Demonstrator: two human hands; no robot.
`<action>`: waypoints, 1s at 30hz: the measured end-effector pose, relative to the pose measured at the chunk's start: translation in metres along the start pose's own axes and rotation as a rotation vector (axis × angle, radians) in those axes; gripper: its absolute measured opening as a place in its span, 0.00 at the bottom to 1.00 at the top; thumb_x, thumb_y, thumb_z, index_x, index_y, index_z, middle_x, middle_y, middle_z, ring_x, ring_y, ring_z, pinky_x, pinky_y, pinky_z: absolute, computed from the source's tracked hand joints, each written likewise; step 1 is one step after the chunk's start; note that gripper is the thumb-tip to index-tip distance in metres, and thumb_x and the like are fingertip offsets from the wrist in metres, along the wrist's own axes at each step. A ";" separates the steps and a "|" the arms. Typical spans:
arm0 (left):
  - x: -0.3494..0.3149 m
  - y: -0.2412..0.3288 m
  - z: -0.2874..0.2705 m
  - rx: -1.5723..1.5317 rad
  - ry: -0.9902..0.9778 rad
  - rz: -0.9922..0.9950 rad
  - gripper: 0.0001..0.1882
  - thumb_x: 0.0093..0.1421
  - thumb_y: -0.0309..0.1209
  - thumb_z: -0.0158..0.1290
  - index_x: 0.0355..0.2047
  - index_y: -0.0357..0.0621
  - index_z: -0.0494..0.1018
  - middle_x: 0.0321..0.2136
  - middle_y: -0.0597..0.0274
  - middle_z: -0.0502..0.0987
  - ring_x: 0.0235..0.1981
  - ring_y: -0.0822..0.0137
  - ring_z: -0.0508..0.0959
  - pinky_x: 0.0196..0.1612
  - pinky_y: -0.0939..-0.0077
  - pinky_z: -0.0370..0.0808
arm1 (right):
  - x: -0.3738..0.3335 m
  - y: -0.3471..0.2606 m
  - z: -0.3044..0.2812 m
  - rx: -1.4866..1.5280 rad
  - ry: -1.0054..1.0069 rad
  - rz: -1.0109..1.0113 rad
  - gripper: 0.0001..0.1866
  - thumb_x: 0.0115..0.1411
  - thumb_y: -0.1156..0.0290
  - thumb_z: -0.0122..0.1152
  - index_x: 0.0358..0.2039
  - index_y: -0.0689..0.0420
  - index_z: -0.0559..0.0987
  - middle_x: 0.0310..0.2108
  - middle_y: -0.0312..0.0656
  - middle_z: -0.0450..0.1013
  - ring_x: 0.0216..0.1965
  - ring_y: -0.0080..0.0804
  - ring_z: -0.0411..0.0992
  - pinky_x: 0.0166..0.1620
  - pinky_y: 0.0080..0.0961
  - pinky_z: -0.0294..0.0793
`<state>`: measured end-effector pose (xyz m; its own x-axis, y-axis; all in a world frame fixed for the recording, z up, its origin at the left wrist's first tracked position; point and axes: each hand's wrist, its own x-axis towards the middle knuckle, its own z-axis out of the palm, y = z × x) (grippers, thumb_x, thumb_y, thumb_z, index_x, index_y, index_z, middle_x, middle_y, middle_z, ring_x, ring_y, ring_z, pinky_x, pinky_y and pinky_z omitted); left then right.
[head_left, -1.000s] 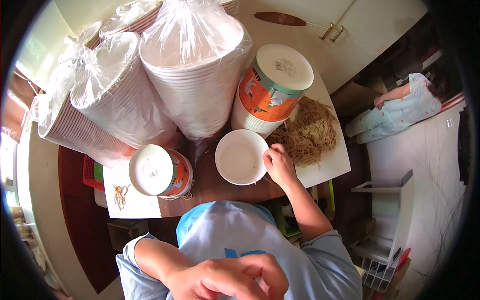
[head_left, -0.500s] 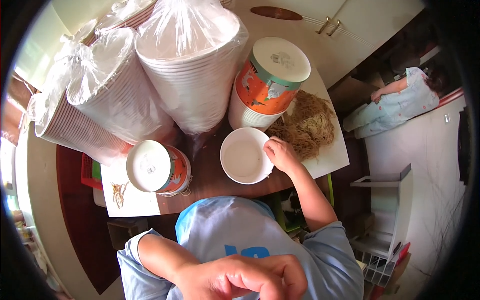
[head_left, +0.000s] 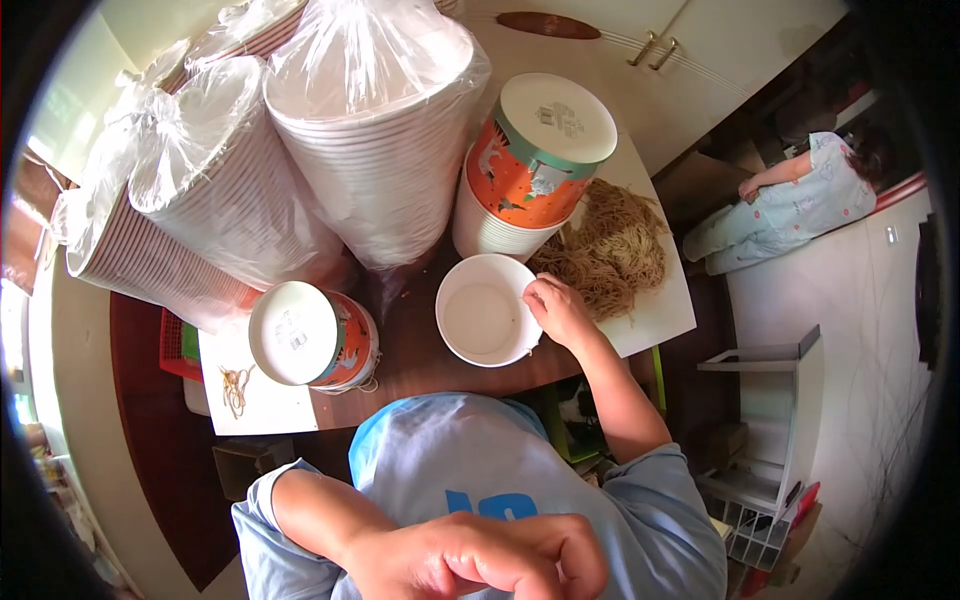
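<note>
Brown tabletop (head_left: 410,360), clock read around the white tub (head_left: 485,315). From ten to eleven, bagged tub stacks (head_left: 370,170). At nine, orange-printed tub (head_left: 354,345), closed end up. At six, left hand (head_left: 485,555), fingers curled, impossible to tell whether holding anything. Dead centre, the white tub, mouth facing the camera, long axis near vertical. At three, right hand (head_left: 556,308) pinching its rim. At two, tangled tan strands (head_left: 610,250).
</note>
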<state>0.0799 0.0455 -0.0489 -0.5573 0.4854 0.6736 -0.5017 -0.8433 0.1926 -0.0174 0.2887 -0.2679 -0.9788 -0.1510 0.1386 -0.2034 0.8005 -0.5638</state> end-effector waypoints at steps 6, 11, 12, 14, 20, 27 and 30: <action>0.020 0.035 0.000 0.026 0.053 -0.238 0.13 0.50 0.31 0.65 0.31 0.39 0.73 0.38 0.53 0.66 0.36 0.66 0.68 0.40 0.76 0.66 | -0.001 -0.004 -0.001 -0.018 0.054 -0.017 0.04 0.54 0.73 0.57 0.27 0.59 0.73 0.31 0.43 0.71 0.31 0.47 0.72 0.34 0.39 0.73; 0.034 0.049 0.004 0.066 0.121 -0.469 0.14 0.50 0.31 0.65 0.33 0.39 0.74 0.39 0.54 0.66 0.36 0.66 0.68 0.39 0.77 0.66 | -0.001 -0.001 0.001 -0.020 0.014 -0.022 0.03 0.54 0.73 0.57 0.28 0.58 0.73 0.32 0.43 0.70 0.31 0.48 0.72 0.33 0.39 0.73; 0.035 0.053 0.001 0.116 0.062 -0.486 0.15 0.50 0.31 0.65 0.35 0.38 0.74 0.39 0.53 0.66 0.36 0.66 0.69 0.39 0.77 0.67 | -0.002 0.001 0.002 -0.020 0.014 -0.019 0.03 0.54 0.73 0.57 0.28 0.58 0.73 0.32 0.43 0.70 0.31 0.48 0.72 0.33 0.39 0.73; 0.035 0.052 0.003 0.101 0.082 -0.492 0.14 0.51 0.31 0.64 0.34 0.38 0.74 0.38 0.53 0.66 0.35 0.66 0.69 0.38 0.77 0.67 | -0.001 0.006 0.003 0.002 0.015 -0.029 0.03 0.53 0.74 0.57 0.28 0.58 0.73 0.32 0.43 0.70 0.31 0.48 0.72 0.33 0.39 0.73; 0.008 0.001 0.004 -0.002 0.083 0.042 0.12 0.50 0.32 0.64 0.29 0.40 0.73 0.36 0.54 0.67 0.35 0.66 0.69 0.38 0.77 0.67 | 0.002 -0.002 -0.001 -0.020 0.033 -0.020 0.04 0.53 0.74 0.58 0.29 0.58 0.73 0.36 0.44 0.70 0.33 0.48 0.72 0.35 0.39 0.73; 0.013 0.050 -0.014 0.117 0.144 -0.487 0.11 0.56 0.36 0.59 0.28 0.41 0.74 0.35 0.55 0.68 0.33 0.60 0.69 0.41 0.62 0.64 | -0.003 -0.004 -0.006 -0.029 0.066 -0.035 0.05 0.53 0.73 0.59 0.30 0.57 0.73 0.38 0.42 0.70 0.33 0.47 0.73 0.35 0.39 0.74; -0.003 0.055 -0.019 0.193 0.269 -0.426 0.08 0.60 0.32 0.54 0.28 0.39 0.74 0.36 0.52 0.69 0.39 0.62 0.68 0.45 0.69 0.65 | -0.002 -0.008 -0.006 -0.032 0.091 -0.070 0.05 0.53 0.73 0.59 0.30 0.57 0.73 0.38 0.41 0.70 0.34 0.45 0.73 0.35 0.38 0.74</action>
<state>0.0414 0.0020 -0.0533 -0.4932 0.8144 0.3057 -0.6036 -0.5735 0.5539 -0.0138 0.2867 -0.2586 -0.9555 -0.1549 0.2512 -0.2688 0.8084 -0.5237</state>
